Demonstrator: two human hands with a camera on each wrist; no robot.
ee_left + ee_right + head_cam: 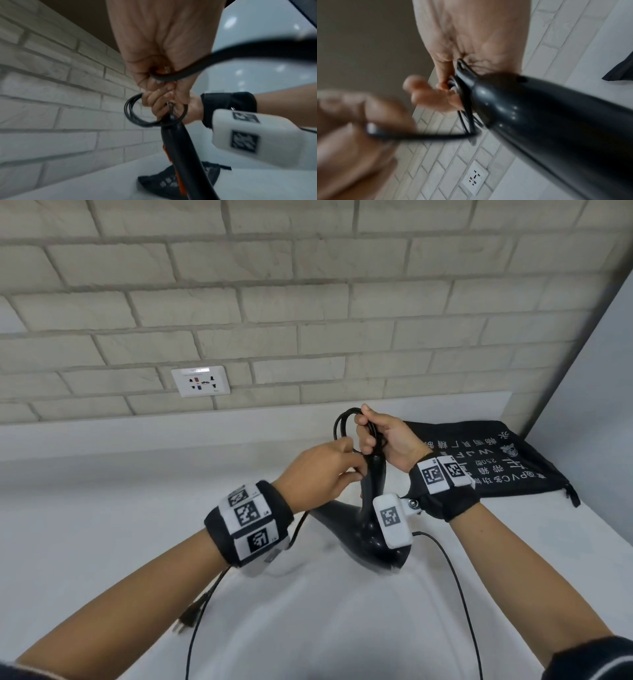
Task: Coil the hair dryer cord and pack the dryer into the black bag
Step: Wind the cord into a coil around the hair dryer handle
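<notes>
The right hand [387, 440] grips several loops of thin black power cord [344, 422] against the handle end of the glossy black plastic hair dryer [363, 525]. The left hand [318, 474] pinches the next stretch of cord just beside it. The dryer body rests on the white counter [102, 525]. The flat black fabric bag with white print [496, 460] lies near the counter's right edge.

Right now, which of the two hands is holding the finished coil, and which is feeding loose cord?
The right hand holds the coiled loops against the top of the dryer handle. The left hand pinches the loose cord, which trails down to the plug.
</notes>
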